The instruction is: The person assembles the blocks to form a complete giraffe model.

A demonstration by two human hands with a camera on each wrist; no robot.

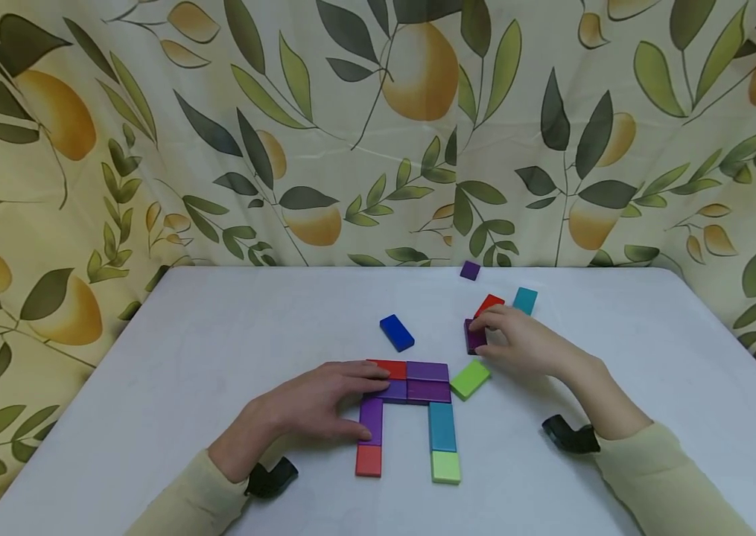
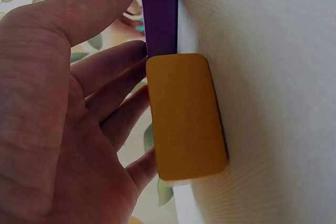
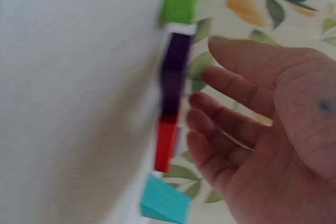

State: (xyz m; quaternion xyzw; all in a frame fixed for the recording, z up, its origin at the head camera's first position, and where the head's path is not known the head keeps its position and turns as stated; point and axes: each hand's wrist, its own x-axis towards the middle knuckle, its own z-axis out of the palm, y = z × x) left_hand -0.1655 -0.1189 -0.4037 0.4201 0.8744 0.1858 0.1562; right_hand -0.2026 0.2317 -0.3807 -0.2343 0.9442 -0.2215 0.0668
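Wooden-looking blocks lie flat on the table in a bridge-like shape, a doubled top row with two legs. My left hand (image 1: 317,398) rests at its left, fingers over the red block (image 1: 391,368) and the blue-purple block (image 1: 396,392), thumb against the purple leg block (image 1: 371,420). An orange block (image 2: 186,116) beside that hand shows only in the left wrist view. My right hand (image 1: 525,341) is at a dark purple block (image 1: 475,339), thumb and index spread over it. In the right wrist view its fingertips (image 3: 210,80) stand a little off that block.
Loose nearby are a blue block (image 1: 396,333), a lime block (image 1: 470,380), a red block (image 1: 488,304), a teal block (image 1: 525,300) and a small purple block (image 1: 470,270) at the back edge. Teal (image 1: 442,426) and lime (image 1: 446,467) blocks form the right leg.
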